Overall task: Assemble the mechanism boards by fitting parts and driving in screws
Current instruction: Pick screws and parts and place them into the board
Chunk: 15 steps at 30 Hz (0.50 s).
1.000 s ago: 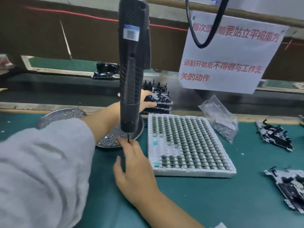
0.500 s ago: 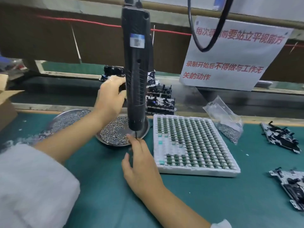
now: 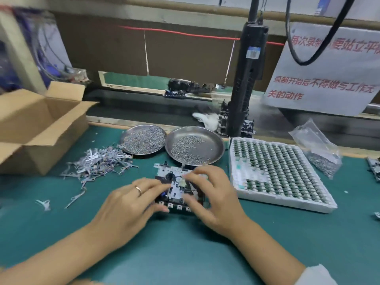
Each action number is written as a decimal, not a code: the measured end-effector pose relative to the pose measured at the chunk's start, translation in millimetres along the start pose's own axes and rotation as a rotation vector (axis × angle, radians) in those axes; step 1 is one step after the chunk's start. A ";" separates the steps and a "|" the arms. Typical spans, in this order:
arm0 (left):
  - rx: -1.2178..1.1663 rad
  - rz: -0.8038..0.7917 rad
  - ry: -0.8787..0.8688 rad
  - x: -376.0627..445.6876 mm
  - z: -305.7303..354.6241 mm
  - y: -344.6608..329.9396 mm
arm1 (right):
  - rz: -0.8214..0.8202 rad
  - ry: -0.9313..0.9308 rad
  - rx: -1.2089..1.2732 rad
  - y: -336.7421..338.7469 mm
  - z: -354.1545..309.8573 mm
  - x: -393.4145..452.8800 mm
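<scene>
mechanism board (image 3: 174, 187) flat on green mat (image 3: 185, 254), just below screw dish (image 3: 216, 145) | left hand (image 3: 131, 204) grips its left edge, fingers curled | right hand (image 3: 213, 194) pinches a small part on top | electric screwdriver (image 3: 244, 83) hangs behind, untouched

A: Item one, the counter (image 3: 185, 254): teal green, plain. The mechanism board (image 3: 174, 188): silvery white plate with black parts and one pale round piece.

B: Item two, the two dishes (image 3: 218, 149): bright steel, each holding grey screws (image 3: 144, 139). The scrap pile (image 3: 98, 163): silver-grey strips.

A: Item three, the parts tray (image 3: 242, 194): white, its cells a regular grid of dark green pieces, a few cells teal.

B: Item four, the carton (image 3: 37, 128): plain brown. The hanging screwdriver (image 3: 244, 83): black, with a blue and white label.

A: Item five, the notice (image 3: 329, 79): white sheet, red characters. On the left hand (image 3: 127, 210), the ring (image 3: 138, 189): gold.
</scene>
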<state>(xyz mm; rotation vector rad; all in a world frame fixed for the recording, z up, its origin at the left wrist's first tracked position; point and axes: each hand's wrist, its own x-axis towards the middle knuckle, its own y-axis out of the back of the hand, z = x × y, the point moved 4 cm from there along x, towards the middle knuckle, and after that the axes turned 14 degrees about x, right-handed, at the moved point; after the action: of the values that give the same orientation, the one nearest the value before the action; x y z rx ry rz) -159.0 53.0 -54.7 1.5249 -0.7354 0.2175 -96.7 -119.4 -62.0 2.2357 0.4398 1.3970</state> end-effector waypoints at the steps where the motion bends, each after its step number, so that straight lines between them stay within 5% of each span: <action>1: 0.022 -0.010 -0.039 -3.0 2.2 -4.3 | -0.122 0.006 -0.021 -5.6 -0.9 -0.6; 4: -0.001 -0.008 -0.072 -2.7 -4.5 -11.9 | -0.297 -0.006 -0.071 -14.7 -1.3 -1.6; 9: 0.170 0.097 0.175 13.7 -51.5 -19.3 | -0.286 -0.058 -0.102 -15.7 4.5 -2.7; 15: 0.380 -0.132 0.565 6.9 -103.5 -41.4 | -0.255 -0.106 -0.070 -16.2 12.4 -3.3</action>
<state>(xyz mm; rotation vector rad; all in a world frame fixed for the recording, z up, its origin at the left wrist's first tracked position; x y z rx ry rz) -99.6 145.9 -72.8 1.7462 -0.1443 0.6858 -87.3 -110.1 -78.0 2.1008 0.6058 1.1403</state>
